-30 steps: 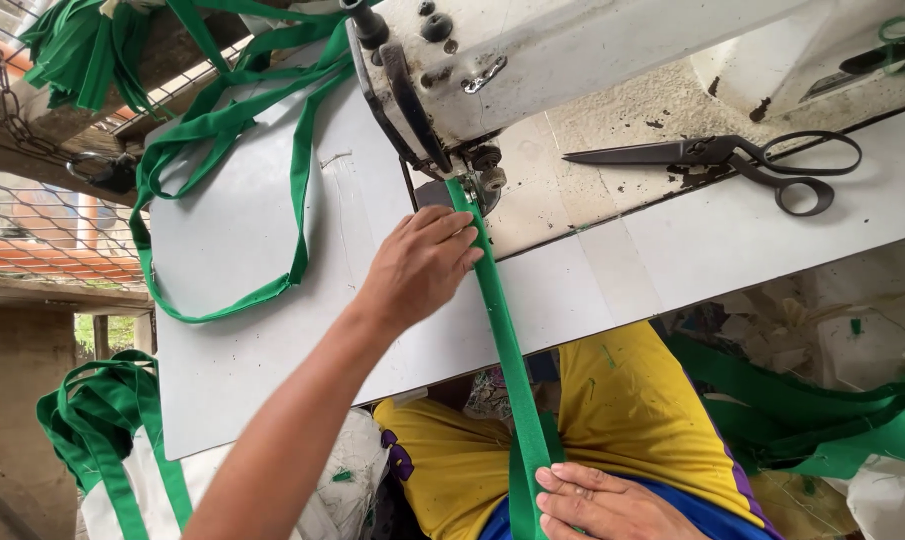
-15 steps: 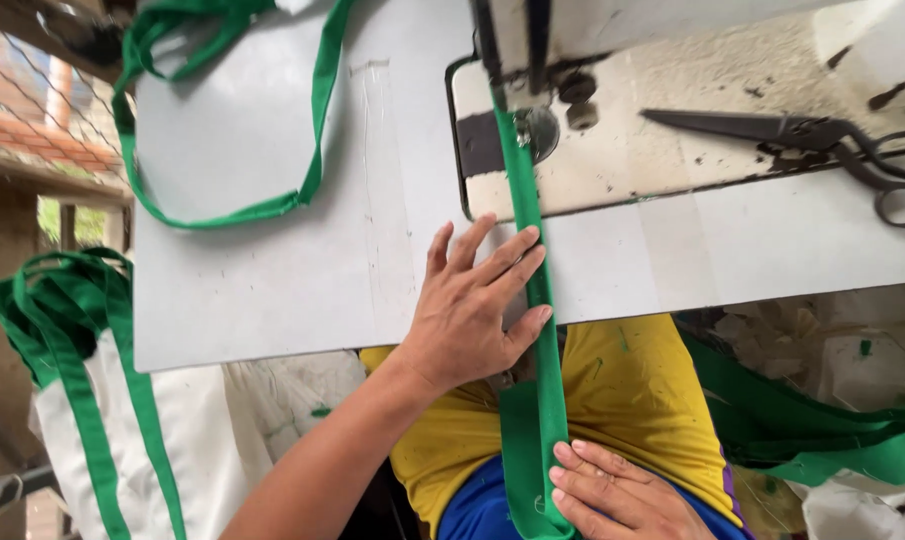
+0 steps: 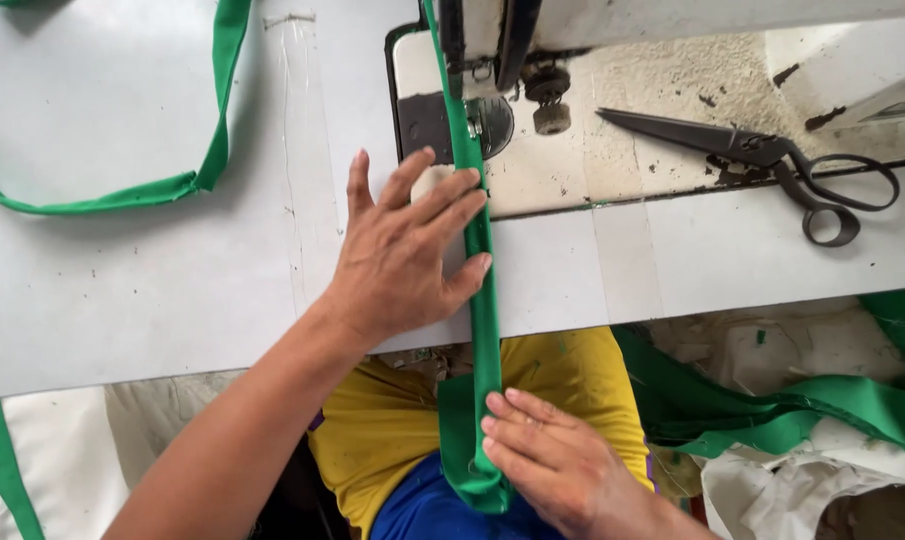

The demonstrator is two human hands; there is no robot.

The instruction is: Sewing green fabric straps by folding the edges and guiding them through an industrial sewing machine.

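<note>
White sewing table (image 3: 122, 300): our left hand (image 3: 407, 255) presses flat beside the green strap (image 3: 484, 300); our right hand (image 3: 552, 465) pinches its lower end, long axis running toward the presser foot (image 3: 454, 60).

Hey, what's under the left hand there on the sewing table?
The left hand lies flat on the white table, fingertips pressing the folded green strap. A pale bit shows between the fingers; whatever else lies under the palm is covered.

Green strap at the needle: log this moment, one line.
left hand: flat on green strap | right hand: holds strap at lap | scissors: idle on sewing machine
</note>
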